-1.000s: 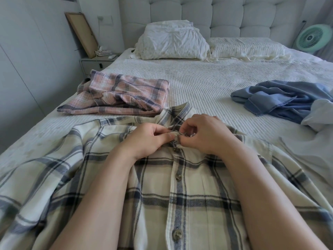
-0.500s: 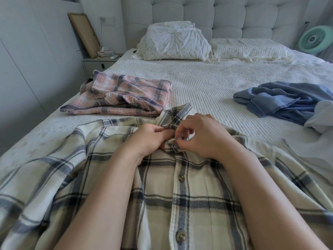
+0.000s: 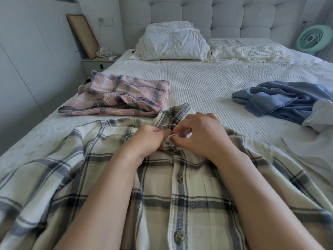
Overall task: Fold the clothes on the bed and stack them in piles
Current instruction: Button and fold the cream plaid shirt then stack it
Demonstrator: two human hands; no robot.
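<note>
A big cream plaid shirt lies flat on the bed, front side up, right in front of the person; it is spread out like this so it can be closed up and then folded neatly; the left hand and the right hand meet at the top of the shirt, just under the collar; the fingers of both hands are curled tight and pinch the little strip of cloth there, one hand on each side, most likely to push the top button through its hole, though the button itself is hidden under the fingers; two brown round buttons lower down look already done up; the shirt looks soft and a bit fuzzy, with grey and dark blue lines that cross to make big squares; its sleeves lie loose and wrinkly at the sides; a pink plaid shirt sits folded on the left side of the bed, well apart from the hands, like the start of a pile; a blue garment lies in a crumpled heap on the right, with a bit of white cloth beside it, so these probably wait their turn; the bed cover is white and bumpy with thin ridges, and a puffy white pillow rests by the padded headboard.
</note>
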